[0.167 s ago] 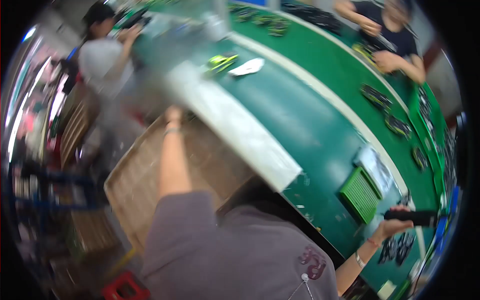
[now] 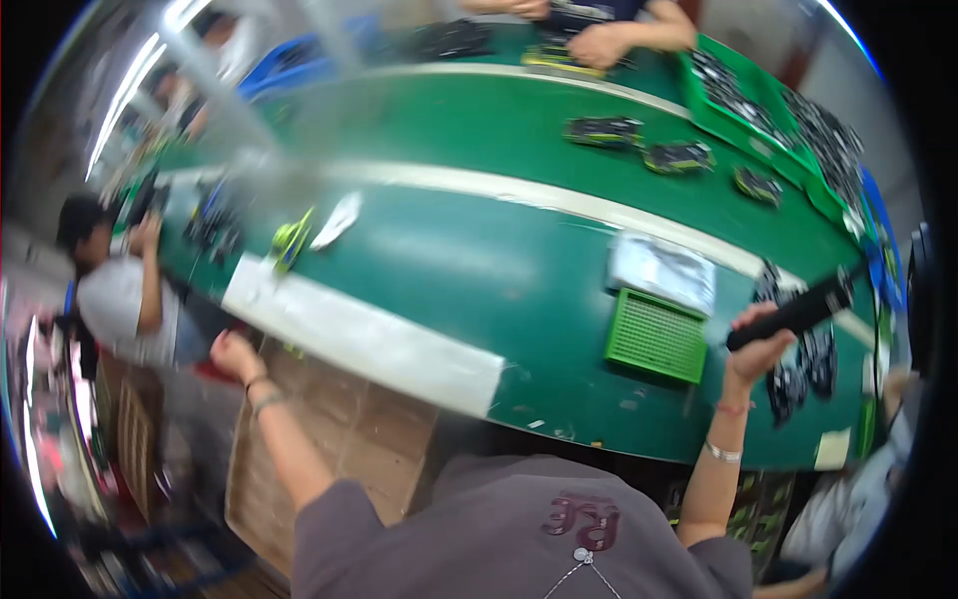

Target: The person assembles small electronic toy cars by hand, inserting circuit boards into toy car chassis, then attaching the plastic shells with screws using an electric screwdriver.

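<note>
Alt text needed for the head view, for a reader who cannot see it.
The person's right hand grips a black stick-shaped tool over a green work table, beside a green slotted tray. Their left hand reaches out near the table's white edge strip, above cardboard boxes. Other people work around the table.

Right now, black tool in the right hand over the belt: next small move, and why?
Probably lower the right hand so the black tool reaches the dark parts just beside it. The left hand is off the belt by the cardboard box.
</note>
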Tool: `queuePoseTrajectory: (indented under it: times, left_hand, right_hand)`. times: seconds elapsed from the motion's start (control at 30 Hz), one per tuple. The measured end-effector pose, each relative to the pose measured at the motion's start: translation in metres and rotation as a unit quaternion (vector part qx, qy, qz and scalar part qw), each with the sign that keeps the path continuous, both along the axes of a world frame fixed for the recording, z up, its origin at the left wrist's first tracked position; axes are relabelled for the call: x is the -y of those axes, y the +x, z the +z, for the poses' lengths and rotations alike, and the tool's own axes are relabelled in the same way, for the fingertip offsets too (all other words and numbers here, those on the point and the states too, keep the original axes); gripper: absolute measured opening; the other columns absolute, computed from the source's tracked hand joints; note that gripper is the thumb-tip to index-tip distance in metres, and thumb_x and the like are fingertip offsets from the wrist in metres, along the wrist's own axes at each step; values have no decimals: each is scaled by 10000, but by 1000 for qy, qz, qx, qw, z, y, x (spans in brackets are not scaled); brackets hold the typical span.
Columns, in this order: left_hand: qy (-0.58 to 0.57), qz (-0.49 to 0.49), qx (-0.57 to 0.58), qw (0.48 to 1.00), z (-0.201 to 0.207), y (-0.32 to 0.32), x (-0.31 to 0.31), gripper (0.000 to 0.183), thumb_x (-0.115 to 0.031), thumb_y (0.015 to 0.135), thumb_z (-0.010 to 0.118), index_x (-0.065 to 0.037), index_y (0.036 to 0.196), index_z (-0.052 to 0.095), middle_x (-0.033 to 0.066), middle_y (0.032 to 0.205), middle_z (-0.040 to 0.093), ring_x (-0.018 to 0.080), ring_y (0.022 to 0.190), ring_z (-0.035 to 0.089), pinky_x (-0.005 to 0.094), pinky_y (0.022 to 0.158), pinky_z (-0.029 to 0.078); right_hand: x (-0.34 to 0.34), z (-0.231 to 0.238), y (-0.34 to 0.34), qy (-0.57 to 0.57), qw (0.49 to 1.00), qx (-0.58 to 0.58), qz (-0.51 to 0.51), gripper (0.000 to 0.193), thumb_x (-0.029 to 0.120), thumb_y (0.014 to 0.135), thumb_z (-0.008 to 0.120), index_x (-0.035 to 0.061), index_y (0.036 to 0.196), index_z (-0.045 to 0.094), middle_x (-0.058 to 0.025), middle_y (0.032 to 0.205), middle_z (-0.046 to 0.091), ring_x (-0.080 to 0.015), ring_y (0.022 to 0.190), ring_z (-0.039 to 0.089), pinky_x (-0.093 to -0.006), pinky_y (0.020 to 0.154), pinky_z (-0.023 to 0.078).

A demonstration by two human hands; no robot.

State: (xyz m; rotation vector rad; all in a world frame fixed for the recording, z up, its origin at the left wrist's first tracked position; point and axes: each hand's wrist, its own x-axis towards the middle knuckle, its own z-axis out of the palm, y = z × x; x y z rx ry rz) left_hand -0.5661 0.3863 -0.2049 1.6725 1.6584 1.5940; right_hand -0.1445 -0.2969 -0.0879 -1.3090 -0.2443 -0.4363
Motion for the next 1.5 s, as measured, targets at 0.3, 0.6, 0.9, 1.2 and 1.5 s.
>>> queuePoseTrajectory:
  times: [0.3, 0.6, 0.9, 1.2, 1.5]
  left_hand:
    - [157, -463, -13, 872, 238, 288, 208, 173, -99, 853, 572, 2, 993, 579, 86, 924, 598, 179, 811, 575, 259, 722, 469]
    - [291, -771, -212, 526, 168, 564, 426, 393, -164, 750, 663, -45, 1080, 484, 232, 1155, 471, 403, 1100, 442, 437, 941, 384]
    - [199, -741, -282, 576, 137, 614, 456, 429, -97, 704, 706, -76, 1074, 488, 190, 1038, 520, 365, 977, 497, 432, 860, 432]
    - [216, -869, -196, 401, 201, 468, 442, 360, -103, 710, 679, -39, 1041, 554, 140, 1005, 562, 306, 963, 533, 363, 840, 430]
    - [213, -854, -243, 407, 176, 413, 435, 412, -96, 702, 691, -67, 1095, 570, 178, 1064, 514, 325, 994, 498, 382, 851, 442]
  right_hand:
    - [-5, 22, -18, -28, 999, 21, -4, 777, 757, 731, 442, -10, 855, 477, -78, 608, 492, -150, 516, 500, -253, 474, 398]
    - [-4, 23, -21, 7, 999, 30, 9, 772, 727, 725, 491, -37, 838, 509, -72, 627, 527, -117, 522, 522, -230, 473, 425]
    - [-9, 25, -20, 26, 999, 28, 21, 729, 697, 748, 504, -30, 807, 506, -62, 600, 514, -108, 513, 506, -232, 456, 412]
    - [0, 25, -15, 1, 999, 35, 23, 717, 693, 754, 503, -23, 790, 516, -46, 591, 519, -94, 513, 502, -225, 460, 397]
    - [-4, 24, -18, -4, 999, 30, 43, 772, 737, 733, 471, -31, 807, 511, -69, 604, 512, -113, 518, 509, -237, 465, 413]
